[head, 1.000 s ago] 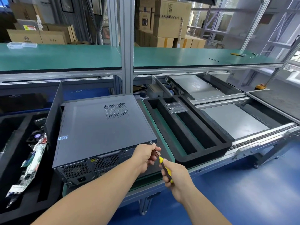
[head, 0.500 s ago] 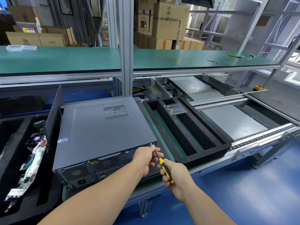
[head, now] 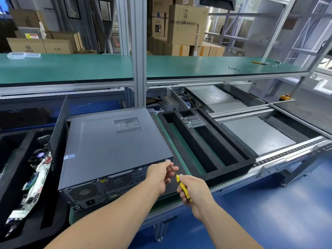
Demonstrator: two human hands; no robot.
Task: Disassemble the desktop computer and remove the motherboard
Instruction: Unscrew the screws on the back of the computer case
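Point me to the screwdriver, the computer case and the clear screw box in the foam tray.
screwdriver [head: 183, 188]: head view, on the yellow handle gripped by the right hand.
computer case [head: 107, 148]: head view, on the flat grey top panel.
clear screw box [head: 193, 121]: head view, on its transparent lid.

Green-matted conveyor bench with a green shelf above it

The bench's green mat [head: 181, 155] carries a dark grey desktop computer case [head: 111, 148] lying on its side, its rear panel facing the near edge, and just to its right a black foam tray [head: 249, 159] with long slots; a small clear plastic box [head: 193, 121] sits at the tray's far end. Left of the case, another black foam tray [head: 45, 209] holds circuit boards [head: 34, 187]. Farther right, grey pallets [head: 256, 135] rest between the chain rails. The upper green shelf [head: 71, 67] bears a clear plastic box [head: 23, 55] at far left, and a few small dark screws [head: 233, 68] and a yellow tool [head: 258, 62] toward the right.
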